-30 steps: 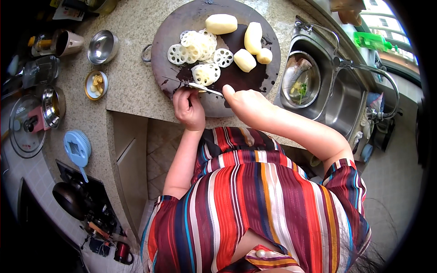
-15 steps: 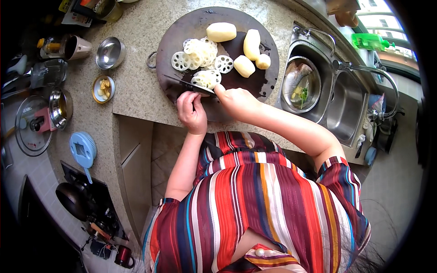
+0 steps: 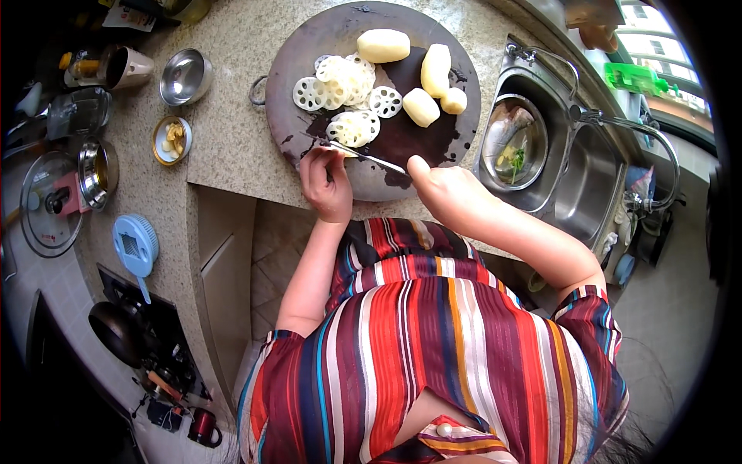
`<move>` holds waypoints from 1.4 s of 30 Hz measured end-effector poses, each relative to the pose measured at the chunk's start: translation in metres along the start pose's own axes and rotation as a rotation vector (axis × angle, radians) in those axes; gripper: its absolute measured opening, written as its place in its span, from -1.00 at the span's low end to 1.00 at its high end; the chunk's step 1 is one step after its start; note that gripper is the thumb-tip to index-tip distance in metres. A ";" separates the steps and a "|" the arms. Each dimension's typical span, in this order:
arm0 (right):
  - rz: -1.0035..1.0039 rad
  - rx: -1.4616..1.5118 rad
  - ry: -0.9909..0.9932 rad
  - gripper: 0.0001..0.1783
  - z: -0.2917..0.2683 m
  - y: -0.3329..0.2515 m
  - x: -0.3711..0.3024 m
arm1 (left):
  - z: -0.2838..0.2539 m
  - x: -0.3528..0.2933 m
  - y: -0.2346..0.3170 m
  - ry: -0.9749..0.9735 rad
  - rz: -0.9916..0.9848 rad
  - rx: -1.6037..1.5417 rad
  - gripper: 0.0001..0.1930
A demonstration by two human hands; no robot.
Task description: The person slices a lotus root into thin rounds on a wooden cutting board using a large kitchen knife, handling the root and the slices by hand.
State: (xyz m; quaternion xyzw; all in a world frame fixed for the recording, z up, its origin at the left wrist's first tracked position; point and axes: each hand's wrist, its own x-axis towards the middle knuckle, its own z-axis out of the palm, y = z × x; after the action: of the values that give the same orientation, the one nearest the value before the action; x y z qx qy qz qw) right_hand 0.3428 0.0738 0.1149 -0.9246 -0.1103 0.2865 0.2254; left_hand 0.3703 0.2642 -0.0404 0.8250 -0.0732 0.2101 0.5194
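Note:
On the round dark cutting board (image 3: 297,58), my right hand (image 3: 447,193) grips a kitchen knife (image 3: 379,162), its blade slanting left toward my left hand (image 3: 326,185). The fingers of my left hand are bent around a small pale lotus root piece (image 3: 342,151), mostly hidden by the fingers and blade. Just beyond the blade lies a group of lotus root slices (image 3: 353,128) with round holes. Farther back is a larger heap of slices (image 3: 349,80). Several whole peeled pale pieces, including a long one (image 3: 383,46), lie at the board's back and right.
Right of the board is a double sink (image 3: 591,185); a metal basin (image 3: 536,147) in it holds fish and greens. A steel bowl (image 3: 185,77) and a small bowl (image 3: 170,141) of pale yellow pieces stand left. A blue slotted tool (image 3: 136,243) lies near the stove.
My right hand and the knife have moved right and slightly nearer to me, away from the slices. The blade now appears thinner, edge-on. My left hand stays almost in place.

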 end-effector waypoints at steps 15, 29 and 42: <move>0.055 -0.019 -0.036 -0.73 -0.001 -0.003 -0.003 | 0.001 0.001 0.002 0.015 -0.015 -0.020 -0.84; 0.085 0.002 -0.081 -0.76 0.000 -0.010 0.002 | 0.001 0.002 0.002 0.016 -0.014 -0.017 -0.83; 0.146 0.035 -0.153 -0.61 0.004 -0.015 0.009 | 0.002 -0.003 -0.002 0.024 -0.103 -0.020 -0.83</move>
State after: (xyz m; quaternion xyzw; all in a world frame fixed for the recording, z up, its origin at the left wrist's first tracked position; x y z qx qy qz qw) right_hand 0.3466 0.0918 0.1145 -0.9017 -0.0543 0.3737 0.2107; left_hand 0.3688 0.2634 -0.0441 0.8199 -0.0264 0.1920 0.5387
